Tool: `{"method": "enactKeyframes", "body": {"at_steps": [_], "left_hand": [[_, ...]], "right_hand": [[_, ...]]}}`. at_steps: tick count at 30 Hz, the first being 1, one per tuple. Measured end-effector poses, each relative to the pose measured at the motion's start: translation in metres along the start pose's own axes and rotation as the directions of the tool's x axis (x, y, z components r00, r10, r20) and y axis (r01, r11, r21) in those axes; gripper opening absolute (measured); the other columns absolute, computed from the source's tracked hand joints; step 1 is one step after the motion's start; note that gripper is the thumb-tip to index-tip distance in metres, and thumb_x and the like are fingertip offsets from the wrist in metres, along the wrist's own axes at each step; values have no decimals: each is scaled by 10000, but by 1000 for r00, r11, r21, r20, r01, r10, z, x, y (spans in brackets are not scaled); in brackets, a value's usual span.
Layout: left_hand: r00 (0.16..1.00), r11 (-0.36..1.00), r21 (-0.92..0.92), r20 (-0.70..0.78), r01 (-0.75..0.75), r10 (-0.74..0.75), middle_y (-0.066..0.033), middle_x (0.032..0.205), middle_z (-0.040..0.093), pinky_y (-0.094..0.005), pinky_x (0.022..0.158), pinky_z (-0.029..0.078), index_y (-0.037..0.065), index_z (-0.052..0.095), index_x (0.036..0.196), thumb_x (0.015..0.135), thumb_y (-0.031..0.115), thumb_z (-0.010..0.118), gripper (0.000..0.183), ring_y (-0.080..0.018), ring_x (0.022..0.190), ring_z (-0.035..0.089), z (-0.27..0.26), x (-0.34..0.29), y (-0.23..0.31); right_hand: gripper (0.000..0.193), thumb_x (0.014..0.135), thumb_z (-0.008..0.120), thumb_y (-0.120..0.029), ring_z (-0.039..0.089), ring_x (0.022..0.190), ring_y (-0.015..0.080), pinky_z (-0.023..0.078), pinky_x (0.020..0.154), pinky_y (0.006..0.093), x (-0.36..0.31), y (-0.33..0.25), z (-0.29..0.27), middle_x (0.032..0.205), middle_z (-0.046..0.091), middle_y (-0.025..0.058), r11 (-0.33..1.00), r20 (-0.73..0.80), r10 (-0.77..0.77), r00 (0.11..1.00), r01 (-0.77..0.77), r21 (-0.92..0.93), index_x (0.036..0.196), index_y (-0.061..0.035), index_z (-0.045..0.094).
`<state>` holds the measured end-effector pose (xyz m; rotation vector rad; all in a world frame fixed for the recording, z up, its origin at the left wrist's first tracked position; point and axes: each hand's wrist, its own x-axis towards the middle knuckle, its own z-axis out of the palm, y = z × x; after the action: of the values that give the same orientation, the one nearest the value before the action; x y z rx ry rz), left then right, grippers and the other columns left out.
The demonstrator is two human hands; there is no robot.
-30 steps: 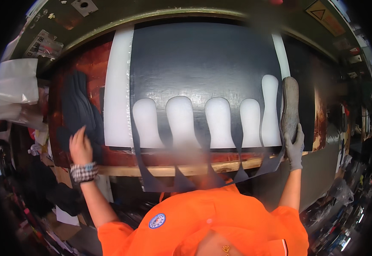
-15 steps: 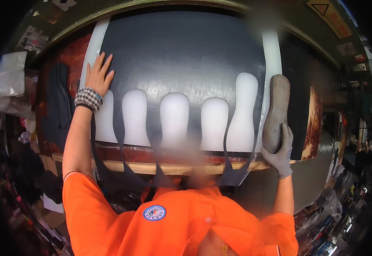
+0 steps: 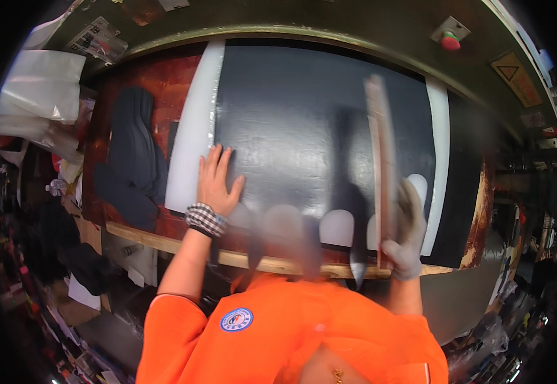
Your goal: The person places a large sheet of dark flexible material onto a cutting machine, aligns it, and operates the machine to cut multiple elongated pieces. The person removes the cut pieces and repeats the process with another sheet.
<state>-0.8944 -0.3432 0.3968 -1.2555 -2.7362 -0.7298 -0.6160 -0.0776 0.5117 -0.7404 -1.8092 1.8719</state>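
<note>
My left hand (image 3: 218,176) flat, fingers spread, on large dark rubbery sheet (image 3: 304,128) at bench's (image 3: 163,242) near left edge. Gloved right hand (image 3: 406,240) clamped on long narrow cutting die (image 3: 381,173), blurred, upright near right edge. Sheet looks floppy, grippy; die stiff, heavy — hold low end.

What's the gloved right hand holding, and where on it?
The right hand grips a blurred, long narrow cutting die at its near lower end. The left hand lies flat on the black sheet.
</note>
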Motion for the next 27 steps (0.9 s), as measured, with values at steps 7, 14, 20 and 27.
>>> {"method": "enactKeyframes", "body": {"at_steps": [7,14,20,27], "left_hand": [[961,938,-305,-166,164,-222,-272,1468,460,-412,1062,451,-47,276,1530,939,-97,441,615,-381,1314,532,10,-2,-11],[975,963,-229,-140,138,-173,-292,1456,447,-437,1076,448,-28,284,1527,898,-132,489,670,-431,1331,484,2,13,-1],[983,968,-212,-98,135,-158,-285,1479,408,-444,1064,460,-11,301,1526,747,-224,546,844,-454,1346,451,2,39,-1],[982,975,-215,-168,52,-89,-297,1469,418,-477,1128,402,-14,328,1517,899,-69,475,638,-472,1322,460,28,100,-23]], "right_hand": [[953,634,850,-280,473,1316,331,372,1113,434,100,14,184,1398,474,230,948,230,-68,971,135,-288,1444,-4,431],[915,647,850,-316,414,1242,517,384,1046,565,108,80,253,1362,373,358,466,242,-387,890,415,-782,1417,-40,438],[909,664,822,-311,418,1229,530,382,1039,572,129,77,249,1352,378,368,466,256,-426,868,453,-760,1431,-29,422],[984,713,826,-379,419,1299,490,365,1099,527,194,74,223,1418,391,344,521,294,-345,891,442,-730,1485,7,354]]}}
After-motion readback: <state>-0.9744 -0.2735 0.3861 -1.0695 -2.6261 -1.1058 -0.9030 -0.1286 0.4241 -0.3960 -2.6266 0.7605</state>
